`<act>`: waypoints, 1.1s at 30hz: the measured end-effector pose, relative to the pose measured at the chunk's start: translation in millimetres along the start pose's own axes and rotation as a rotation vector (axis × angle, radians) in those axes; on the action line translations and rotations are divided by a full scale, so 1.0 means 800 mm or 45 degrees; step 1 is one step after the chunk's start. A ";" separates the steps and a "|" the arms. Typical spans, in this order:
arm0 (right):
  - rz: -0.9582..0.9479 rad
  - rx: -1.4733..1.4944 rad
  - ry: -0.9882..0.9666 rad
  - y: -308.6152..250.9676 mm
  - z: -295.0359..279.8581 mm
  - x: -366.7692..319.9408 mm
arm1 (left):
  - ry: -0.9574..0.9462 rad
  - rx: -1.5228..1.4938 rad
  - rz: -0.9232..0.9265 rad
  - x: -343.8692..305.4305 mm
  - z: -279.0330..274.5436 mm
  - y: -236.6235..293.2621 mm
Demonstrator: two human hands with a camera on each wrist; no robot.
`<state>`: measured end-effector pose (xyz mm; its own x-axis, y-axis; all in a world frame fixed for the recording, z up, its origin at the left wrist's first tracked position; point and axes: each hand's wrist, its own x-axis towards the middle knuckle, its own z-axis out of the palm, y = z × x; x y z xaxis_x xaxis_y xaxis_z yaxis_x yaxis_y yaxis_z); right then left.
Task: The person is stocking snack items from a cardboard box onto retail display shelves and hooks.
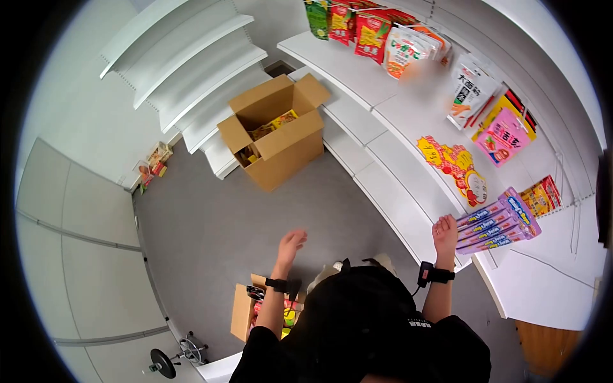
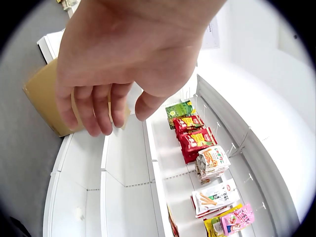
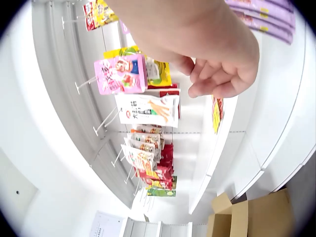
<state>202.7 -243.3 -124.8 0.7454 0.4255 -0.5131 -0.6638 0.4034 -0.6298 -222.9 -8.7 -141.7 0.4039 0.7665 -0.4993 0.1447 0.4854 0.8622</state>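
Observation:
My left hand point(image 1: 292, 245) hangs over the grey floor with nothing in it, its fingers loosely bent in the left wrist view. My right hand point(image 1: 444, 234) is raised at the shelf's front edge, beside a row of purple snack packs point(image 1: 488, 227). In the right wrist view its fingers are loosely curled and hold nothing. A red and yellow promotional cutout point(image 1: 454, 168) lies on the shelf just beyond. Pink bags point(image 3: 121, 74) and white bags point(image 3: 148, 109) hang on hooks near the right hand.
A large open cardboard box point(image 1: 287, 150) with yellow packets stands on the floor ahead. Another carton point(image 1: 241, 313) with packets sits by my left side. White shelves point(image 1: 191, 70) line the back; red chip bags point(image 1: 372, 35) hang further along. Some packets point(image 1: 153, 167) lie by the wall.

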 end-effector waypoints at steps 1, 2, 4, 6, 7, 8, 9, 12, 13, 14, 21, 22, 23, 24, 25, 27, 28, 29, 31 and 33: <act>0.024 -0.021 -0.030 0.012 0.020 0.001 | 0.024 -0.008 0.003 -0.002 -0.010 0.001; 0.046 -0.039 -0.062 0.024 0.038 -0.001 | 0.046 -0.016 0.010 -0.002 -0.019 0.003; 0.124 -0.053 -0.089 0.043 0.063 0.005 | 0.096 -0.057 -0.001 0.001 -0.034 0.001; 0.171 -0.093 -0.111 0.059 0.081 0.013 | 0.134 -0.089 -0.010 0.007 -0.045 0.000; 0.184 -0.097 -0.104 0.064 0.089 0.019 | 0.149 -0.099 -0.018 0.011 -0.050 -0.001; 0.198 -0.106 -0.095 0.067 0.095 0.025 | 0.165 -0.112 -0.030 0.017 -0.054 -0.002; 0.214 -0.117 -0.088 0.070 0.101 0.033 | 0.176 -0.123 -0.032 0.022 -0.056 -0.002; 0.257 -0.144 -0.081 0.078 0.117 0.063 | 0.223 -0.145 -0.049 0.037 -0.062 0.004; 0.272 -0.140 -0.094 0.081 0.124 0.076 | 0.240 -0.145 -0.055 0.042 -0.064 0.009; 0.290 -0.134 -0.106 0.086 0.131 0.090 | 0.259 -0.142 -0.062 0.048 -0.067 0.015; 0.488 -0.110 -0.162 0.130 0.259 0.163 | 0.420 -0.147 -0.071 0.117 -0.098 0.075; 0.497 -0.132 -0.198 0.135 0.282 0.170 | 0.429 -0.141 -0.068 0.131 -0.104 0.082; 0.506 -0.155 -0.233 0.140 0.306 0.180 | 0.440 -0.135 -0.066 0.143 -0.106 0.087; 0.516 -0.177 -0.268 0.144 0.329 0.189 | 0.453 -0.137 -0.073 0.153 -0.103 0.101; 0.521 -0.209 -0.295 0.148 0.348 0.200 | 0.467 -0.137 -0.081 0.164 -0.100 0.115; 0.553 -0.253 -0.316 0.158 0.377 0.229 | 0.478 -0.126 -0.075 0.190 -0.097 0.137; 0.570 -0.276 -0.324 0.164 0.389 0.242 | 0.473 -0.118 -0.066 0.203 -0.095 0.143; 0.578 -0.291 -0.338 0.171 0.400 0.255 | 0.469 -0.112 -0.064 0.210 -0.094 0.147; 0.586 -0.337 -0.364 0.180 0.419 0.268 | 0.484 -0.115 -0.086 0.224 -0.096 0.147; 0.634 -0.364 -0.338 0.185 0.435 0.280 | 0.500 -0.128 -0.100 0.239 -0.093 0.149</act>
<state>250.0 193.4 -130.0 0.2859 0.7080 -0.6458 -0.8573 -0.1121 -0.5025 -195.7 227.1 -141.2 0.0172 0.8184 -0.5745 0.0643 0.5724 0.8174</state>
